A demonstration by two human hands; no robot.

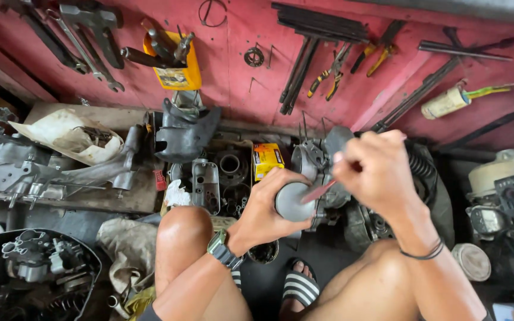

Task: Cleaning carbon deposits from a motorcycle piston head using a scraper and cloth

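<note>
left hand (266,211): palm up, fingers curled round a grey piston (292,201), held above the floor between the knees | right hand (371,169): wrist bent down, fingers pinched on a thin reddish tool (318,191), tip touching the piston's crown | engine case (319,157) just behind.

Red wall (233,71) hung with tools: wrenches (84,41) at upper left; yellow container (176,71) holding tool handles; yellow-handled pliers (328,77); long dark rods (319,21); a pale roll (444,102) at right. Below, wooden board (120,196) carrying a grey engine casing (19,169) and crumpled paper (66,134); small yellow box (267,159) among metal parts; black coil spring (420,165); striped sandal (298,288) on the dark floor.
</note>
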